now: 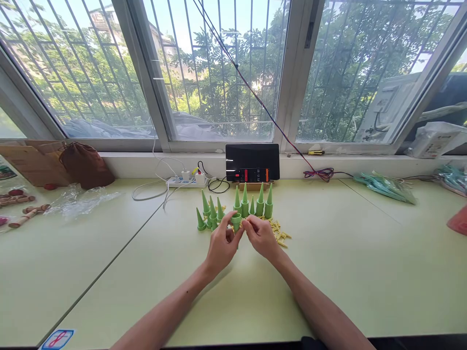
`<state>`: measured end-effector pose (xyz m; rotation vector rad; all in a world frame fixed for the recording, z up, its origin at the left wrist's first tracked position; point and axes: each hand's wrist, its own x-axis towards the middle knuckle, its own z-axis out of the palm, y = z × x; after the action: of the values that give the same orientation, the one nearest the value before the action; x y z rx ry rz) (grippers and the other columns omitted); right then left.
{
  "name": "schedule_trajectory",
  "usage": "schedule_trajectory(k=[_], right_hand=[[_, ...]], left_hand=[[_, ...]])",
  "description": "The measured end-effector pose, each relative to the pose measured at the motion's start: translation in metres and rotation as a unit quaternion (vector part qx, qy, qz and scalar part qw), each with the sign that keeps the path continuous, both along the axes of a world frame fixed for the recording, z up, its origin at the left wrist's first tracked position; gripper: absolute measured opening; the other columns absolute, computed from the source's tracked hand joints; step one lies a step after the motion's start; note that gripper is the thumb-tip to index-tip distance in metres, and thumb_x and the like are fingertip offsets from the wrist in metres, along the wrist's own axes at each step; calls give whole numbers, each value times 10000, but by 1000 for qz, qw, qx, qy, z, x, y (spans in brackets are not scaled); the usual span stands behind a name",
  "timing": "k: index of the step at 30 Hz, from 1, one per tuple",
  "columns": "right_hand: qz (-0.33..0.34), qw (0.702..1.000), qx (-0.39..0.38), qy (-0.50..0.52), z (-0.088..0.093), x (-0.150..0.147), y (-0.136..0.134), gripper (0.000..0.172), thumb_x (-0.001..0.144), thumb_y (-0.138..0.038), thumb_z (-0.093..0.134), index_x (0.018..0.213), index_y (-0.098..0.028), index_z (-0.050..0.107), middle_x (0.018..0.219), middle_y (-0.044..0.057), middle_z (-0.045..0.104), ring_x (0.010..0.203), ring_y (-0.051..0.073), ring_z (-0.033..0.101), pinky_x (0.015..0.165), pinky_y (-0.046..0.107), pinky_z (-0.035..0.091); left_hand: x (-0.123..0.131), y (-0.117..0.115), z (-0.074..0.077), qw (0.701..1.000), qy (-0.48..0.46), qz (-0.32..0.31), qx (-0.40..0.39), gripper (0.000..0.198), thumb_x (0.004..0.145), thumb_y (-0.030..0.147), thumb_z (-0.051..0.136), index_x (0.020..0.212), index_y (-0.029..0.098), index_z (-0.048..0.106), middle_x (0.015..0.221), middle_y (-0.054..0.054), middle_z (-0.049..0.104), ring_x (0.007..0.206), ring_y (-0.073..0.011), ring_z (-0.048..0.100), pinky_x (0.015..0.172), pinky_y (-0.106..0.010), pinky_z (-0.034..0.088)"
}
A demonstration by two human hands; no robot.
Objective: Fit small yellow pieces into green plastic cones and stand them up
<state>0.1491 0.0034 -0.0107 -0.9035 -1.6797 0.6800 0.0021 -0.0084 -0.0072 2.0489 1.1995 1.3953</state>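
My left hand is closed around a green plastic watering spike, its wide hollow end turned up. My right hand is pinched shut against the spike's right side; whatever sits between its fingertips is too small to make out. Just beyond both hands, several more green watering spikes stand point up on the table, some stacked on others, in a left and a right group. Small yellow plastic pieces lie scattered beside and behind my right hand.
Behind the spikes a black tablet leans upright, with a phone showing a timer before it. A power strip with cables is at back left. Plastic bags lie right; a brown pouch and wooden pieces left.
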Motion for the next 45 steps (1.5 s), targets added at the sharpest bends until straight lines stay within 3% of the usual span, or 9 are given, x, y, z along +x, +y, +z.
schedule_trajectory(k=[8, 16, 27, 45], right_hand=[[-18, 1000, 6, -17, 0, 0, 1, 417, 961, -435, 417, 623, -192, 401, 555, -50, 363, 506, 87, 303, 487, 238, 246], [-20, 1000, 5, -20, 0, 0, 1, 455, 972, -457, 382, 602, -193, 374, 552, -45, 360, 503, 88, 311, 491, 243, 248], [-1, 1000, -6, 0, 3, -1, -3, 337, 962, -454, 413, 795, -191, 539, 594, -31, 499, 512, 106, 415, 500, 232, 329], [-20, 999, 4, -27, -2, 1, 2, 434, 974, -458, 377, 627, -203, 321, 558, -50, 333, 510, 94, 292, 491, 246, 238]], left_hand=[[0, -2, 2, 1000, 0, 0, -6, 388, 896, 363, 554, 1237, 198, 469, 525, 110, 315, 427, -68, 311, 445, -183, 291], [0, -1, -1, 1000, 7, 4, -11, 417, 887, 373, 559, 1256, 204, 466, 548, 104, 350, 425, -68, 346, 450, -187, 316], [0, -1, 3, 999, -27, 7, -24, 428, 884, 389, 565, 1261, 212, 466, 622, 82, 399, 433, -56, 360, 433, -180, 319], [-2, 0, 0, 1000, 5, 7, -4, 415, 887, 373, 561, 1256, 207, 468, 589, 93, 398, 407, -53, 362, 443, -185, 334]])
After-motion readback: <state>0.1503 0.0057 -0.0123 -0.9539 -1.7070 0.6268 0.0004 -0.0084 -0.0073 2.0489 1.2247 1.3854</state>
